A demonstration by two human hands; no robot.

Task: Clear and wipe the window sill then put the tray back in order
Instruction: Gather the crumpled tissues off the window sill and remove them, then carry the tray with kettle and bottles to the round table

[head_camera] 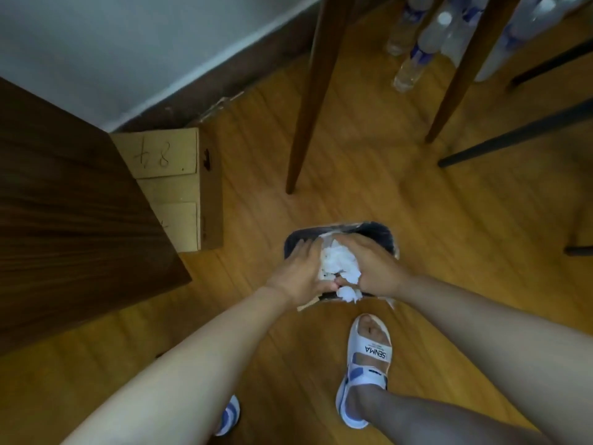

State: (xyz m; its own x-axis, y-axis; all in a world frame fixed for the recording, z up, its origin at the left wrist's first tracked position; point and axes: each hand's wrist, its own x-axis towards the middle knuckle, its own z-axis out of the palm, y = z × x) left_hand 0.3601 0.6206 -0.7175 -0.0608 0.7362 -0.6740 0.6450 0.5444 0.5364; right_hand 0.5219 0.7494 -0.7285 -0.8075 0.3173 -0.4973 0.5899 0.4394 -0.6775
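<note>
Floor-level view, looking straight down. Bin (378,234): small, dark, lined with a clear bag, standing on the wood floor (369,175) directly ahead of the person's feet. Tissue (338,263): white crumpled wads, heaped in the mouth of the bin, with one loose wad at the near rim. Left hand (300,271): palm down over the left side of the bin, fingers spread and flat, its inner edge against the tissue; nothing closed in its grip. Right hand (372,266): laid over the right side of the heap, fingers curved down around the wads, a loose half-closed grip pressing on the tissue (whether it actually clasps any cannot be told). The two thumbs meet near the bin's near rim. Sandal (369,358): white with blue, on the right foot, toe just short of the bin; a second one (229,415) shows partly beneath the left forearm. Counter (70,203): dark wood, filling the left side. Box (179,187): cardboard, handwritten digits on its flap, on the floor between counter and wall. Chair legs (308,101): wooden, slanting, beyond the bin. Bottles (426,43): clear plastic, clustered on the floor at upper right. Window sill and tray: not in view.
</note>
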